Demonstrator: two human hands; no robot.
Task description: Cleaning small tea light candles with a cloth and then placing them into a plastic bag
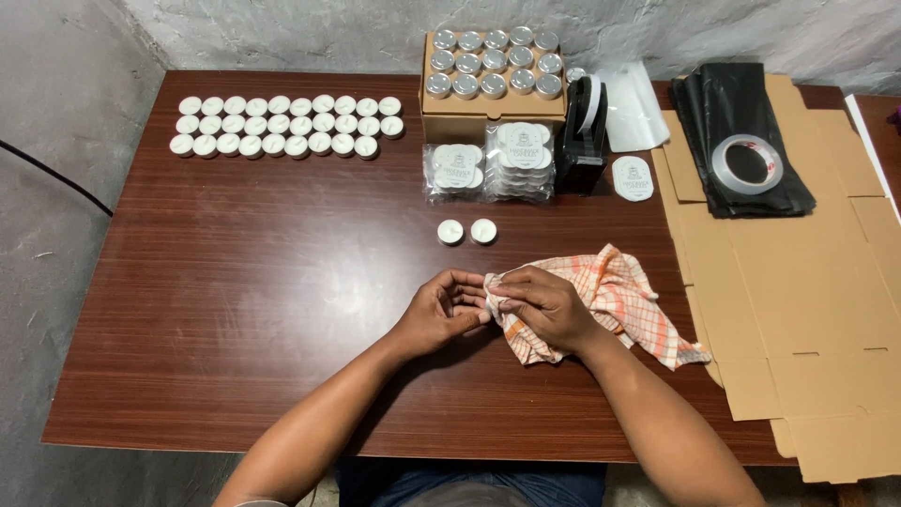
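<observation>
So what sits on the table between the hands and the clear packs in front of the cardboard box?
Head view: two loose white tealight candles side by side on bare brown wooden table.

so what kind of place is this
Probably a small home workshop for packing candles: rows of white tealights on a wooden table, a tape dispenser, and flattened cardboard. Both hands work an orange checked cloth.

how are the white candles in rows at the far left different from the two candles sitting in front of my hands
The rows of candles form a large block, three neat rows, near the table's far left edge. The two candles stand alone as a pair mid-table, just beyond the checked cloth. Both groups are small, round, white and upright.
</observation>
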